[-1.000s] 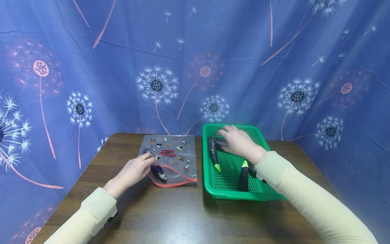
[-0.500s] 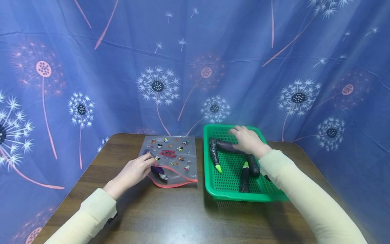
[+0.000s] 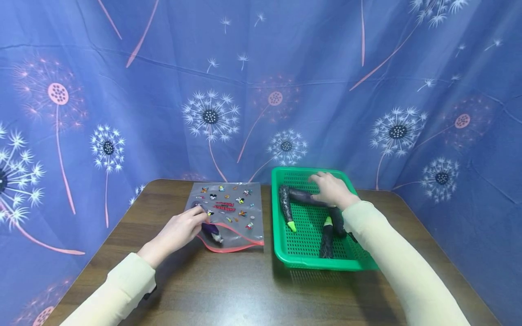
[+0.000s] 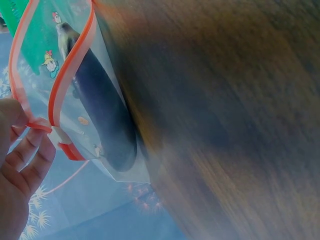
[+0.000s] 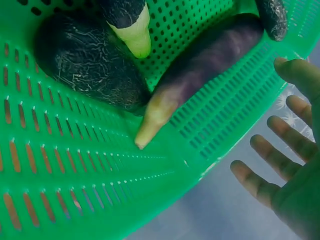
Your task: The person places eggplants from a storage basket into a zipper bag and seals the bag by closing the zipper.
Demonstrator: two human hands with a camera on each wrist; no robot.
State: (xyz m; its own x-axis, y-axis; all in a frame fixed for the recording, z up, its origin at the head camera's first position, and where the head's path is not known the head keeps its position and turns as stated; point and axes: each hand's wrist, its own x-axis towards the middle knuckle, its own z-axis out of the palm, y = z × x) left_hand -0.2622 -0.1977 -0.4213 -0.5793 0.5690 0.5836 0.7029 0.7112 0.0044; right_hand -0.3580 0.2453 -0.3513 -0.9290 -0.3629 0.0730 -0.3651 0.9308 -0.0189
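Note:
My left hand (image 3: 179, 231) pinches the red zip edge of a clear zip bag (image 3: 254, 208) with cartoon prints, lying on the table. In the left wrist view, the thumb and fingertips (image 4: 46, 150) hold the corner by the white slider (image 4: 61, 135), and the bag's mouth gapes. A dark purple eggplant (image 4: 105, 112) lies inside the bag. My right hand (image 3: 332, 190) is over the back of a green basket (image 3: 277, 244), fingers spread in the right wrist view and holding nothing. Nearest to it is a long purple eggplant (image 5: 215, 60) with a pale stem end.
Other eggplants share the basket: a dark wrinkled one (image 5: 90, 62), a green-tipped one (image 3: 327, 240) near the front and another (image 3: 285, 203) along the left wall. Basket and bag stand side by side on the wooden table (image 3: 228, 290). A blue dandelion-print curtain (image 3: 244, 90) hangs behind.
My right hand has shifted slightly right over the basket, uncovering more of the long purple eggplant and the dark one near it. My left hand stays at the bag's edge.

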